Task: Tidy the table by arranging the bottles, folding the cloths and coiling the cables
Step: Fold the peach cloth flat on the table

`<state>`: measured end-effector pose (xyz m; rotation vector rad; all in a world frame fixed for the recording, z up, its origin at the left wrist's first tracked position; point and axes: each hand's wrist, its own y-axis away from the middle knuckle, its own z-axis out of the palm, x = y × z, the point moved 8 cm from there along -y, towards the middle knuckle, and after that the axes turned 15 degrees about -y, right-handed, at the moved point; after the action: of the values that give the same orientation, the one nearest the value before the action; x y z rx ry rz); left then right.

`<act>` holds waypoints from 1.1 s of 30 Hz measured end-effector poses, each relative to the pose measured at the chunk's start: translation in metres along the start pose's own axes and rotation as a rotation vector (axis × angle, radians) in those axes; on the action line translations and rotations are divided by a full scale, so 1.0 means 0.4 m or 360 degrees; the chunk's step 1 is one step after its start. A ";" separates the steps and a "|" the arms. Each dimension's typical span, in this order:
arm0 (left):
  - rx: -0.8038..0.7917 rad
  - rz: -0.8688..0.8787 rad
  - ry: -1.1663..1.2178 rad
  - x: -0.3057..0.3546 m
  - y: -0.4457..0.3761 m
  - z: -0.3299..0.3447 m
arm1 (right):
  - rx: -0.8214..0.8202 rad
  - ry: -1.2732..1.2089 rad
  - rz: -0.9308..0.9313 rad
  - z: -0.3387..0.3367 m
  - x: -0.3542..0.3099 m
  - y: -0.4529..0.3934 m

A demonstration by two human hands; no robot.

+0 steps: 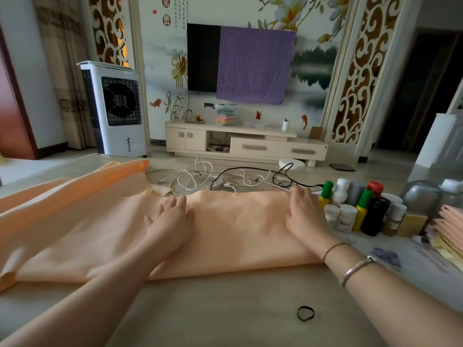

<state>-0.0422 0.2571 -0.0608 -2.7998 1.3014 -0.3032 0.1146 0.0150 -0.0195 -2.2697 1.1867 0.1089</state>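
On the table, the peach cloth (pixel 225 229) runs left to right under both flat, spread hands, left hand (pixel 170 219) mid-cloth, right hand (pixel 305 214) at its right end.

The big peach cloth (pixel 225 229) runs off the left edge of the picture, so its far end cannot be seen, and it hides the desk (pixel 225 309) under it and the near part of the tangled cables (pixel 225 179). The bottles (pixel 355 209) stand so close together that the back ones are partly hidden, and their labels are too small and blurry to read. The pile of folded cloths (pixel 448 231) is cut off by the right edge, and the clear tub (pixel 423 194) behind it is too blurry to make out.
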 end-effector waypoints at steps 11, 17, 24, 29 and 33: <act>-0.0077 0.1001 -0.0129 0.019 0.270 -0.065 | -0.1000 -0.0279 -0.0906 -0.019 -0.274 0.283; -0.0182 0.0921 -0.0643 -0.090 0.297 -0.064 | -0.0875 0.0319 -0.0864 0.027 -0.299 0.293; -0.0101 0.0604 -0.0791 -0.170 0.284 -0.147 | -0.0637 0.0163 -0.0459 -0.039 -0.284 0.218; 0.0077 0.0368 -0.0630 -0.175 0.265 -0.253 | -0.0723 -0.0102 -0.0275 -0.113 -0.278 0.151; -0.0251 0.0337 -0.0563 -0.193 0.235 -0.228 | -0.1153 -0.0058 -0.0150 -0.074 -0.263 0.147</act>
<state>-0.1792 0.2591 0.0052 -2.6320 1.5647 0.3010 0.0001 0.0503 0.0127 -2.9150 1.1352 0.6290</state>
